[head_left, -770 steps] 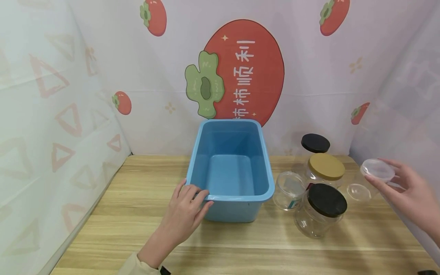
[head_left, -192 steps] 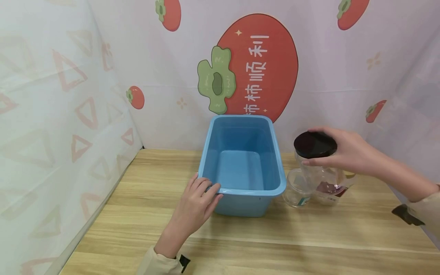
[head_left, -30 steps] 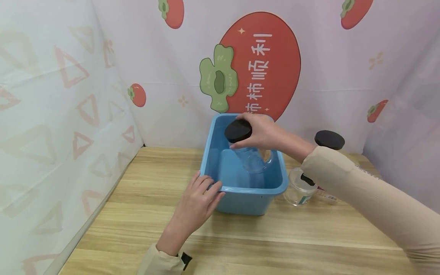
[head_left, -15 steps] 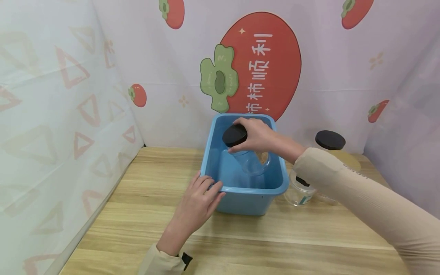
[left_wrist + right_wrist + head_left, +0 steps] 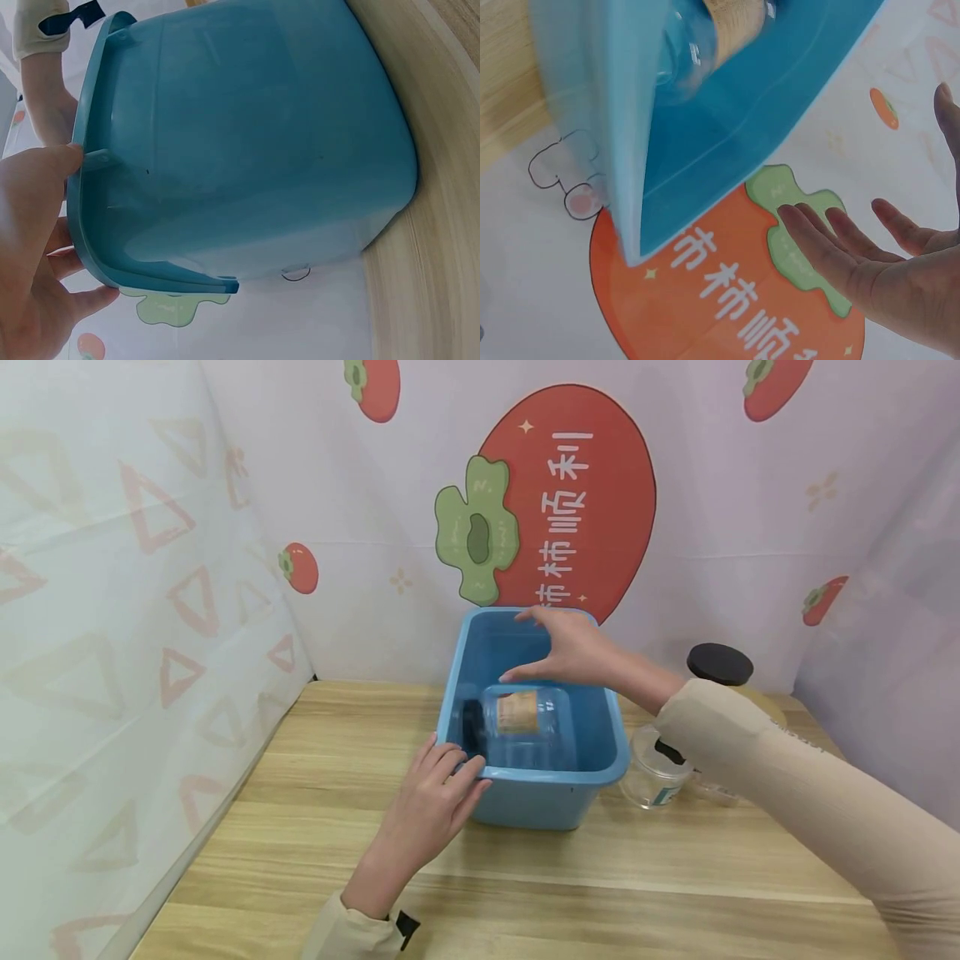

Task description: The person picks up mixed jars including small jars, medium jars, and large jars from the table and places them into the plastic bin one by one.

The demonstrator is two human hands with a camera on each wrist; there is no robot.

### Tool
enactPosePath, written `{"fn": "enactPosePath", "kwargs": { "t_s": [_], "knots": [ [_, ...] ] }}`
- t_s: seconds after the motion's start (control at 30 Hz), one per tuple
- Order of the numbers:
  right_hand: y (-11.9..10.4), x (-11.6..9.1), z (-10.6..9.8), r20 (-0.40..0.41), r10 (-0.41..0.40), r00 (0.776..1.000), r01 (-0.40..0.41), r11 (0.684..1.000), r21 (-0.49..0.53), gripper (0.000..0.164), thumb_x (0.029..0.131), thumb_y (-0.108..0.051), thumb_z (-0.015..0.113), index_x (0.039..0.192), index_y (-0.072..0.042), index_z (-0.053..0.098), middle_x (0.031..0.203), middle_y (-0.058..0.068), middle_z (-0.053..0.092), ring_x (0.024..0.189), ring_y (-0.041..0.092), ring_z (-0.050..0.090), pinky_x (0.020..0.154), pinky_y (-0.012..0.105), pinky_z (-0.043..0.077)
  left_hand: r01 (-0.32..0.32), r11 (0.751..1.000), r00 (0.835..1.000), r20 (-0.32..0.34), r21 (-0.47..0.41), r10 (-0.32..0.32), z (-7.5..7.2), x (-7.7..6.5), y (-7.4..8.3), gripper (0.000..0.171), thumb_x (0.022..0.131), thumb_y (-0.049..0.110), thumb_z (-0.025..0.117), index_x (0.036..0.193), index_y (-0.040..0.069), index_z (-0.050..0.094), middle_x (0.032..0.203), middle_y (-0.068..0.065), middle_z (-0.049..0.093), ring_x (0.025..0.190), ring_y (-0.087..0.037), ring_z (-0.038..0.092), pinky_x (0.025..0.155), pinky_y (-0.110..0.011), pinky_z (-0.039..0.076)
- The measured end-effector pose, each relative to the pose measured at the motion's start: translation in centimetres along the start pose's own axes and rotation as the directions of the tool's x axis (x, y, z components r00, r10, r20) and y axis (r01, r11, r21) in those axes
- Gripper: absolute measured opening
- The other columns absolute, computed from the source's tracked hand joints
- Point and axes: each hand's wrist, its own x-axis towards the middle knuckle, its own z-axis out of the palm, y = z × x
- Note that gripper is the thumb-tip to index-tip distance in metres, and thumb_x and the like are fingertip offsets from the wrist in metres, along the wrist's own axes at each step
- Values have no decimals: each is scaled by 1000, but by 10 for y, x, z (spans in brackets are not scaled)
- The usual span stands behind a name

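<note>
A blue plastic bin [image 5: 609, 752] stands on the wooden table. My left hand [image 5: 429, 800] grips its near left rim, thumb outside and fingers over the edge; the left wrist view shows this hand [image 5: 34, 247] against the bin's wall [image 5: 262, 135]. A clear plastic jar [image 5: 551, 731] with a black lid and an orange label lies on its side inside, lid toward the left. Above the bin my right hand [image 5: 566, 649] is spread and holds nothing. In the right wrist view that hand [image 5: 900, 277] is apart from the jar [image 5: 731, 26].
Right of the bin are a small clear tub [image 5: 651, 777] and a jar with a black lid [image 5: 720, 664]. A gold lid [image 5: 765, 703] shows partly behind the right sleeve [image 5: 765, 760], which hides more. A printed cloth [image 5: 360, 485] hangs behind the table.
The right hand has let go of the black-lidded jar, which dropped from a tilted pose onto its side in the bin. Earlier it carried this jar over from the right. The left hand stayed put.
</note>
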Motion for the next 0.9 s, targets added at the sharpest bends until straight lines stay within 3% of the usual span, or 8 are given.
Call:
{"fn": "enactPosePath", "kwargs": {
  "t_s": [0.13,0.37,0.47,0.67,0.9],
  "knots": [
    [8,-7,-8,-36,13,999,-12,1000,20,88,84,-39,90,153,-2,49,150,23,57,138,42,56,104,60,54,15,1000,1000,14,-6,-15,-1,0,1,32,111,33,56,114,7,75,103,-8,71,104,-28,65,108,-61,52],
    [23,-24,-18,-50,44,998,-39,995,97,86,87,-37,87,154,-2,47,151,23,55,132,45,59,102,59,56,16,1000,1000,9,-6,-16,-1,1,1,36,113,34,51,113,8,75,102,-8,71,104,-28,64,108,-60,52],
    [29,-32,-21,-58,49,997,-43,994,102,85,89,-39,85,155,-2,46,151,25,55,129,48,61,99,60,58,17,1000,1000,9,-11,-17,-2,1,1,50,115,40,36,113,8,75,102,-7,71,103,-28,65,108,-60,51],
    [39,-44,-23,-89,65,994,-59,995,76,81,92,-41,82,154,-3,46,148,27,57,122,51,64,93,61,60,14,1000,1000,9,-9,-14,-2,1,1,49,116,40,37,113,9,75,102,-7,70,103,-27,64,109,-60,51],
    [50,-55,-24,-135,86,987,-79,995,57,74,95,-33,80,153,-3,47,149,26,56,125,50,62,96,63,58,6,1000,1000,-3,-6,-6,-1,1,1,53,116,40,32,111,9,74,100,-7,70,102,-27,64,107,-60,52]
  ]
}}
